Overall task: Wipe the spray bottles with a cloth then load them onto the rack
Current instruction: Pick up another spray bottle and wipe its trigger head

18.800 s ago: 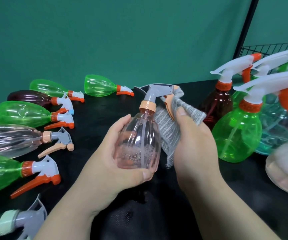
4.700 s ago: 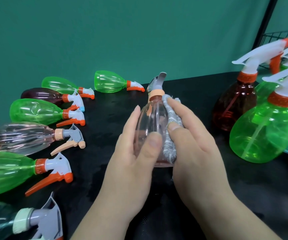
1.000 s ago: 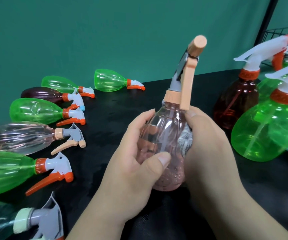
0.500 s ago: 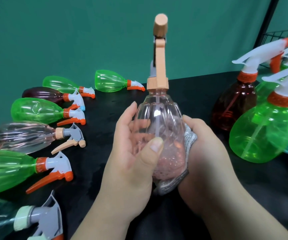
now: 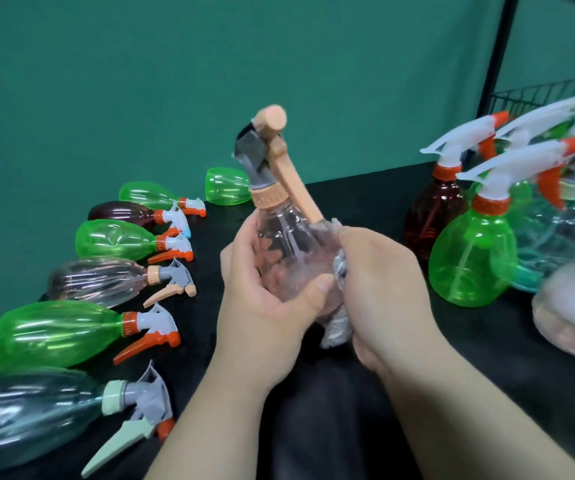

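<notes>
Grips clear pink ribbed plastic spray bottle [image 5: 289, 252] in curled left hand [image 5: 261, 306]; presses grey knitted cloth [image 5: 338, 330] against its side (bottle tilted) with wrapped right hand [image 5: 386, 289].

A black tabletop [image 5: 355, 192] stretches beneath the left hand [image 5: 261, 306] and the right hand [image 5: 383, 289] and out to both sides of them, its dark covering lying in soft shiny folds just nearer than the wrists. Beyond the hands, a plain teal-green wall [image 5: 140, 81] rises from the tabletop's far edge.
</notes>
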